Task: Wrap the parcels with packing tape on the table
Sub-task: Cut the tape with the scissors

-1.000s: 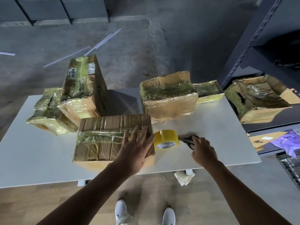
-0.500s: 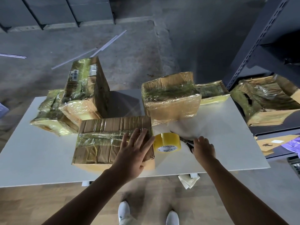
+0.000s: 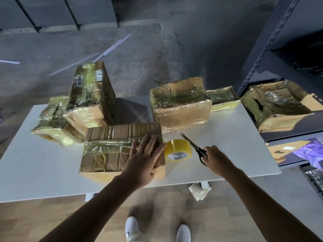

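1. The view looks down from a person's head at a white table [image 3: 227,137], with both bare forearms reaching forward from the bottom edge.
2. The left arm stretches up and slightly to the right. The left hand [image 3: 143,159] lies palm down on the top of the nearest parcel [image 3: 113,147], at its right end. The fingers are straight and a little fanned, and they grip nothing.
3. That parcel is a flat brown cardboard box banded with glossy clear tape. It sits at the near edge of the table, in front of the person.
4. The right arm reaches forward from the lower right. The right hand [image 3: 218,159] is curled around the black handles of a pair of scissors [image 3: 195,147].
5. The scissor blades point away and to the left, passing over the far right side of a tape roll [image 3: 177,150]. Whether they touch it cannot be told.
6. The yellow tape roll sits on the table between the two hands, just beside the parcel's right end. Its white core, printed "MADE IN CHINA", faces the person.
7. Further back stand more taped parcels: a tall box [image 3: 90,95] at the left and a squat box [image 3: 180,109] in the middle.
8. A dark metal shelf [image 3: 262,49] on the right holds a torn open box [image 3: 276,105].
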Motion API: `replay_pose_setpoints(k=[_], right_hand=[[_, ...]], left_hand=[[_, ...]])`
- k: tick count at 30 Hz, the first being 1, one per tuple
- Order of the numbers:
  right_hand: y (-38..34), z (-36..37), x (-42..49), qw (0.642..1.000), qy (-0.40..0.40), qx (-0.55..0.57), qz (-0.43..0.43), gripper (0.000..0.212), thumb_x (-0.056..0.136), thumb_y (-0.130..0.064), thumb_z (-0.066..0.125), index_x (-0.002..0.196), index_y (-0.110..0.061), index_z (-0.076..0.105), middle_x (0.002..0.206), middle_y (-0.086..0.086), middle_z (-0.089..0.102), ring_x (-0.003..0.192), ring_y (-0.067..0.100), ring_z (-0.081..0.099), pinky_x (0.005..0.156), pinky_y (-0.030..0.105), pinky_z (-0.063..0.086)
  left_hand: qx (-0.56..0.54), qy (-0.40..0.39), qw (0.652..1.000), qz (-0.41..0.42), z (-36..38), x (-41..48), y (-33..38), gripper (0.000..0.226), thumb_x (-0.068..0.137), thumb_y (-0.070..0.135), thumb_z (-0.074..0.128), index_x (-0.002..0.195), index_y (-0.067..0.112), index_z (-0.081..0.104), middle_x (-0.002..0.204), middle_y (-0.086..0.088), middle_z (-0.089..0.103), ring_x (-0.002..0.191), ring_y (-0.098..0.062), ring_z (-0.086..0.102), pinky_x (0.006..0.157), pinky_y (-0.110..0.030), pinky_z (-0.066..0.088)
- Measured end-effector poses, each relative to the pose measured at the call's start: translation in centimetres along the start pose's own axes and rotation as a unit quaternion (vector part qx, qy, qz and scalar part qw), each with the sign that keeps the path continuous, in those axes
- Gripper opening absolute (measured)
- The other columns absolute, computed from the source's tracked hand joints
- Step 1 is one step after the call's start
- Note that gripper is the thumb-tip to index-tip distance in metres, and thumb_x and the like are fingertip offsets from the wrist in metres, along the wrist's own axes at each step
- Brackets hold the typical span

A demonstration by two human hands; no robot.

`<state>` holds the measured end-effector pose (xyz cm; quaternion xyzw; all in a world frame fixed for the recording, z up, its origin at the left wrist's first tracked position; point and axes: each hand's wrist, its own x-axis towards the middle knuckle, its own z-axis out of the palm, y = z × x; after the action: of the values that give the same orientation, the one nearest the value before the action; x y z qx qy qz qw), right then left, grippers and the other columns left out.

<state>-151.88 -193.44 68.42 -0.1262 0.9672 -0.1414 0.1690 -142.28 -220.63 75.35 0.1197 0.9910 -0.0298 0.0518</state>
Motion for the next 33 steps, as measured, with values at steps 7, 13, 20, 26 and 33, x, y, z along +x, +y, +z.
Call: replay_pose_setpoints(k=[7, 13, 20, 26, 33], right_hand=[[-2.5, -2.1, -3.0, 0.987, 0.03, 0.156, -0.007, 0.025, 0.091, -0.019, 0.06, 0.112, -0.006, 0.061, 0.089, 0.009, 0.066, 0.082, 0.022, 0.06, 0.069, 0.027, 0.043], [-6.4, -3.6, -5.4, 0.927, -0.053, 0.371, 0.033, 0.02, 0.085, -0.032, 0.07, 0.096, -0.021, 0.058, 0.069, -0.001, 0.071, 0.062, 0.01, 0.068, 0.048, 0.014, 0.044], [-8.9, -4.3, -6.5, 0.882, -0.184, 0.431, 0.048, 0.028, 0.094, -0.047, 0.052, 0.098, -0.02, 0.058, 0.077, -0.001, 0.071, 0.068, 0.013, 0.068, 0.06, 0.024, 0.046], [-9.0, -3.7, -7.5, 0.794, -0.243, 0.549, 0.093, 0.033, 0.094, -0.043, 0.051, 0.098, -0.01, 0.052, 0.082, 0.012, 0.07, 0.06, 0.016, 0.058, 0.062, 0.029, 0.04], [-9.0, -2.7, -8.8, 0.747, -0.279, 0.597, 0.083, 0.053, 0.075, -0.055, 0.059, 0.1, -0.009, 0.055, 0.082, 0.016, 0.069, 0.06, 0.018, 0.057, 0.063, 0.029, 0.043]], left_hand=[[0.0, 0.005, 1.0, 0.015, 0.2, 0.1, -0.7, 0.103, 0.076, 0.048, 0.069, 0.154, 0.029, 0.005, 0.161, -0.011, 0.006, 0.146, -0.035, 0.01, 0.116, -0.054, 0.01], [-0.001, 0.011, 1.0, 0.02, 0.5, 0.3, -1.4, 0.106, 0.073, 0.053, 0.069, 0.153, 0.034, 0.001, 0.161, -0.009, 0.005, 0.146, -0.033, 0.011, 0.115, -0.051, 0.01], [0.0, 0.019, 1.0, 0.019, 0.6, 0.3, -1.6, 0.102, 0.076, 0.051, 0.067, 0.153, 0.035, 0.003, 0.162, -0.007, 0.003, 0.146, -0.032, 0.01, 0.116, -0.051, 0.012], [-0.007, 0.024, 1.0, 0.007, 0.3, 0.6, -1.8, 0.099, 0.077, 0.048, 0.066, 0.152, 0.036, 0.003, 0.162, -0.003, 0.003, 0.147, -0.028, 0.007, 0.117, -0.047, 0.008], [0.001, 0.01, 1.0, 0.001, 0.1, 1.2, -2.0, 0.103, 0.073, 0.049, 0.071, 0.15, 0.037, 0.004, 0.161, -0.002, 0.001, 0.146, -0.028, 0.008, 0.117, -0.047, 0.01]])
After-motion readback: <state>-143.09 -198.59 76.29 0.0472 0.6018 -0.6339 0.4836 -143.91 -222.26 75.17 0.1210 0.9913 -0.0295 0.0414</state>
